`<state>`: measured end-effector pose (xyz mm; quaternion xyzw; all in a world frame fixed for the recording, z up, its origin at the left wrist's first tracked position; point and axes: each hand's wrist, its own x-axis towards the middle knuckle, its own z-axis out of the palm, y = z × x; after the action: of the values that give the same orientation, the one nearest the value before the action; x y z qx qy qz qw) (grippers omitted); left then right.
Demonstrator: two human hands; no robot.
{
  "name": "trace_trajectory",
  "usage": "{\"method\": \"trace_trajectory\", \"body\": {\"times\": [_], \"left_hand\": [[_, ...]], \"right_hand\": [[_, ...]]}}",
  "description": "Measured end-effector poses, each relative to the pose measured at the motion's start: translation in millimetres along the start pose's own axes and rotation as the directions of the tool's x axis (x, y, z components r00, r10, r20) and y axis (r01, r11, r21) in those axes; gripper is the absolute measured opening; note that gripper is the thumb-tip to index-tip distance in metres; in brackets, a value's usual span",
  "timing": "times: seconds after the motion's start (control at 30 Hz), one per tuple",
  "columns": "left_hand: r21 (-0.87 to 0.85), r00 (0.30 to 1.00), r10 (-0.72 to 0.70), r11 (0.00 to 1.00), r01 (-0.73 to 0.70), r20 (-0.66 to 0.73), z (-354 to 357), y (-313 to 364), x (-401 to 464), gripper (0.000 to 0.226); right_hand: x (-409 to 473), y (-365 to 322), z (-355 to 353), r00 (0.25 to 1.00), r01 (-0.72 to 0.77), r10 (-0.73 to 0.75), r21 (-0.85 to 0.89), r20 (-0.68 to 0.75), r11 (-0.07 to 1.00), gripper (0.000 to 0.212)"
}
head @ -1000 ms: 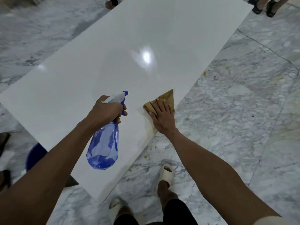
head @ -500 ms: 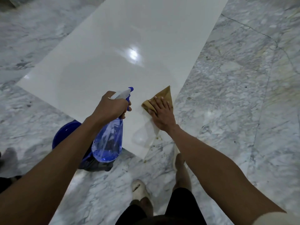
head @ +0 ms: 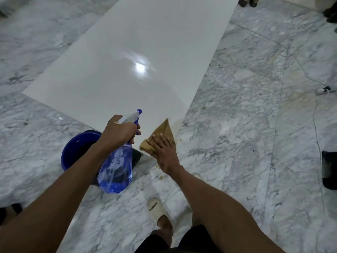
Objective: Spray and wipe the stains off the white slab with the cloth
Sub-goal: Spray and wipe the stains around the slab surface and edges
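We see the white slab [head: 131, 57] lying on the marble floor [head: 246, 125]. At its near corner the right hand [head: 165, 152] presses the cloth [head: 162, 133] flat, fingers spread to bear down on what looks like a brownish stain. Beside that corner the left hand [head: 119, 132] has its fingers wrapped round the spray bottle [head: 116, 167], nozzle aimed across the slab.

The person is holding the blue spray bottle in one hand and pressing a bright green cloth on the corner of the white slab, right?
Almost. The cloth is brownish tan, not green, as the head view shows. The rest holds: the left hand grips the blue spray bottle, and the right hand presses the cloth on the corner of the white slab.
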<state>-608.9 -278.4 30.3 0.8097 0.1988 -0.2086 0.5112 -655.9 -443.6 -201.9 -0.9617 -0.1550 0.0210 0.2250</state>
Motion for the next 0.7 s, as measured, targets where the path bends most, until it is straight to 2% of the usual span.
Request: {"method": "trace_trajectory", "body": {"times": [0.1,0.27,0.37,0.43,0.5,0.57,0.63,0.7], "left_hand": [[0.0,1.0,0.014,1.0,-0.014,-0.008,0,-1,-8,0.02],[0.002,0.999,0.031,1.0,-0.031,-0.018,4,-2,-22,0.022],[0.026,0.999,0.038,0.999,-0.037,-0.008,6,-4,-31,0.022],[0.024,0.999,0.039,0.999,-0.039,-0.004,8,-7,-37,0.021],[0.01,0.999,0.037,0.999,-0.037,-0.01,8,-8,-45,0.02],[-0.004,0.999,0.037,0.999,-0.037,-0.017,7,-6,-51,0.019],[-0.011,0.999,0.049,0.999,-0.049,-0.016,4,-2,-58,0.019],[-0.004,0.997,0.072,0.997,-0.072,-0.015,1,8,-62,0.02]], "right_hand": [[-3,-4,2,1.0,0.013,-0.012,0.029,-0.023,1.0,0.044],[-33,-8,4,0.978,0.184,-0.18,0.035,-0.109,0.982,0.042],[-49,-11,7,0.967,0.212,-0.205,0.032,-0.154,0.977,0.035],[-47,-15,0,0.971,0.2,-0.192,0.043,-0.14,0.979,0.036],[-45,-15,-10,0.982,0.188,-0.184,0.107,-0.05,0.976,0.036],[-44,-17,-28,0.989,0.087,-0.116,0.271,0.093,0.959,0.028],[-39,-21,-50,0.959,-0.188,0.066,0.444,0.276,0.876,0.031],[-28,-22,-77,0.92,-0.375,0.231,0.544,0.315,0.751,0.037]]}}
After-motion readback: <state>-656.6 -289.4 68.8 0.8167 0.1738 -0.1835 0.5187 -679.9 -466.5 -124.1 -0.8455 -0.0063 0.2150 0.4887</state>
